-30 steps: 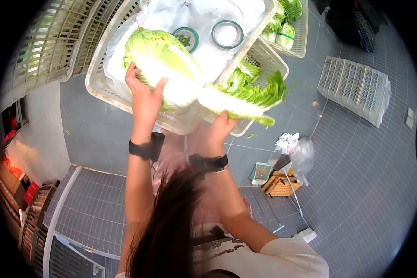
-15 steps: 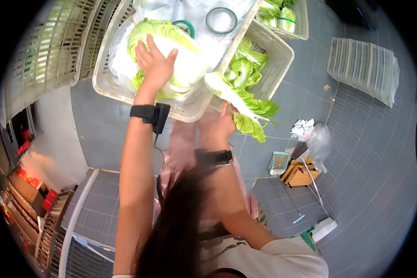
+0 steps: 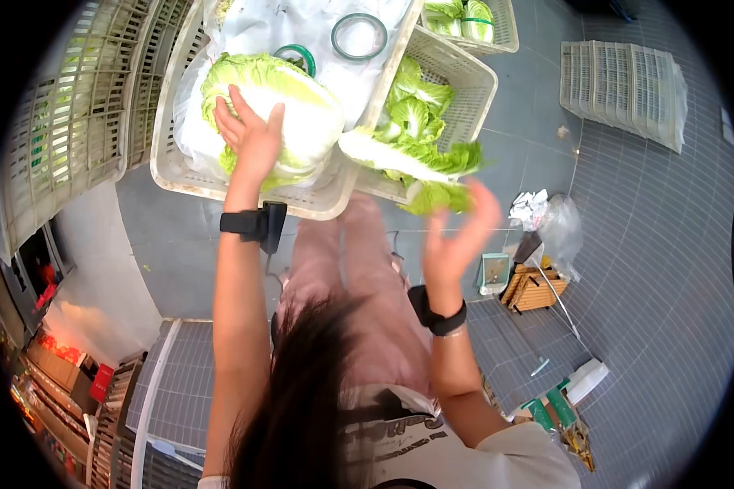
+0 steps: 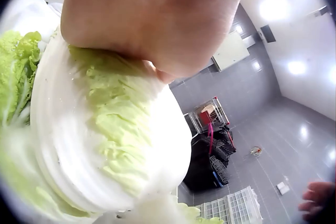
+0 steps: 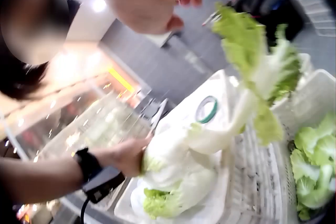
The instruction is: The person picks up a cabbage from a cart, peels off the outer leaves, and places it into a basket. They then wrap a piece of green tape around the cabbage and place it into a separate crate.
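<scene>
A large napa cabbage (image 3: 306,110) lies on white plastic in the upper crate, its pale base toward the right. My left hand (image 3: 251,147) rests on its side, fingers spread over the leaves. From the base an outer leaf (image 3: 387,155) sticks out to the right, over the crate's edge and above the lower crate; the right wrist view shows this leaf (image 5: 244,98) bent away from the head. My right hand (image 3: 458,240), blurred, is just beyond the leaf's green tip with its fingers loosely bent and nothing in them.
Two rolls of tape, one clear (image 3: 359,37) and one green (image 3: 296,59), lie in the upper crate (image 3: 167,155). Loose leaves (image 3: 416,102) fill part of the lower crate (image 3: 477,90). Banded cabbages (image 3: 477,23) sit in another crate behind. Stacked crates (image 3: 73,90) stand at left.
My right hand held the leaf, bent it outward and down, then let go and moved right. My left hand slid up onto the cabbage and stays on it.
</scene>
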`<state>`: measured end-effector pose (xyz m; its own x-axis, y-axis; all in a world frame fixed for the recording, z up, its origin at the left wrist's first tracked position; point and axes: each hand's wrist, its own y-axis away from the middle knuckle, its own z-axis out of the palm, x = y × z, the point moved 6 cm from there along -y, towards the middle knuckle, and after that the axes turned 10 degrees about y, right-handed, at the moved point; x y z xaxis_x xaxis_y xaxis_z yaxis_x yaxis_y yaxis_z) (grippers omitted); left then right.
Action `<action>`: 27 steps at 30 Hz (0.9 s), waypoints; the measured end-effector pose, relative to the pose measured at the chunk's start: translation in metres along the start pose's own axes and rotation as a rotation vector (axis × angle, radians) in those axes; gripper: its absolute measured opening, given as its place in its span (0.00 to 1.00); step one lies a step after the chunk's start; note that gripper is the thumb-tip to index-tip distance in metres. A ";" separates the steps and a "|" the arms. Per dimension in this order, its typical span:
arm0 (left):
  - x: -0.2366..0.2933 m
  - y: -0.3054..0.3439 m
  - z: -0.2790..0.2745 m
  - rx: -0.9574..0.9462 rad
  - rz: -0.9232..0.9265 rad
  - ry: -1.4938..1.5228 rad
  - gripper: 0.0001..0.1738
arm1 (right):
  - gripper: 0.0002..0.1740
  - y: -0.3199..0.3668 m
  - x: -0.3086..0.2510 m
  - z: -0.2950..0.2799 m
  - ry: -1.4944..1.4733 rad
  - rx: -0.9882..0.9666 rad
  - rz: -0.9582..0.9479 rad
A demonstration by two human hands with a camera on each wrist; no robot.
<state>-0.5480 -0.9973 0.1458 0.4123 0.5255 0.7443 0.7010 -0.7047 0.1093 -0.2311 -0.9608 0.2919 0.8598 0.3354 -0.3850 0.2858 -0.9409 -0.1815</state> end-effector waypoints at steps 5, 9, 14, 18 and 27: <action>0.007 0.002 0.005 0.067 0.003 -0.007 0.54 | 0.24 -0.038 -0.061 0.121 0.162 -0.274 -0.257; 0.018 -0.003 0.010 0.164 0.108 -0.066 0.52 | 0.10 -0.053 -0.067 0.173 0.288 -0.373 -0.204; 0.029 -0.009 0.009 0.164 0.149 -0.120 0.49 | 0.04 -0.044 -0.059 0.171 0.310 -0.460 -0.207; 0.043 -0.007 0.019 0.207 0.139 -0.186 0.47 | 0.08 -0.029 -0.054 0.127 0.246 -0.580 -0.334; 0.034 0.016 0.004 0.192 0.139 -0.124 0.44 | 0.14 -0.047 0.082 0.082 0.252 -0.261 -0.325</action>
<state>-0.5201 -0.9889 0.1700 0.5723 0.4927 0.6555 0.7253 -0.6771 -0.1243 -0.2086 -0.8854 0.1945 0.7750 0.6226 -0.1087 0.6253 -0.7803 -0.0107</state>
